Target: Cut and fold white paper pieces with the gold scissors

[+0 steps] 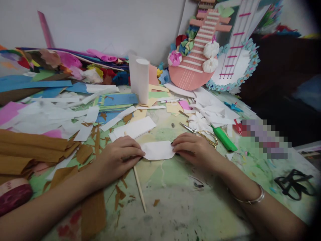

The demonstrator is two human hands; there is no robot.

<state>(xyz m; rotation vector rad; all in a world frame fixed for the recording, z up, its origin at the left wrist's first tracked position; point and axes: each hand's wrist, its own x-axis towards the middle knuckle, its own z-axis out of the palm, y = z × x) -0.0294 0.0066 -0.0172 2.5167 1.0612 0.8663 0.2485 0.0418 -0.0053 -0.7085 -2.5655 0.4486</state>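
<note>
A small white paper piece [157,150] lies flat on the table between my two hands. My left hand [119,155] has its fingers curled and pressed on the paper's left edge. My right hand [192,147] is closed on the paper's right edge. A thin wooden stick [139,187] runs under my left hand toward the table's near edge. Gold-handled scissors [200,133] lie just behind my right hand.
A green marker [224,139] lies right of the scissors. A rolled white paper tube [140,78] stands at the back. Brown paper strips [30,147] pile at the left, coloured paper scraps behind. A pink paper guitar [198,57] leans on the wall. A black cut-out [293,184] lies at right.
</note>
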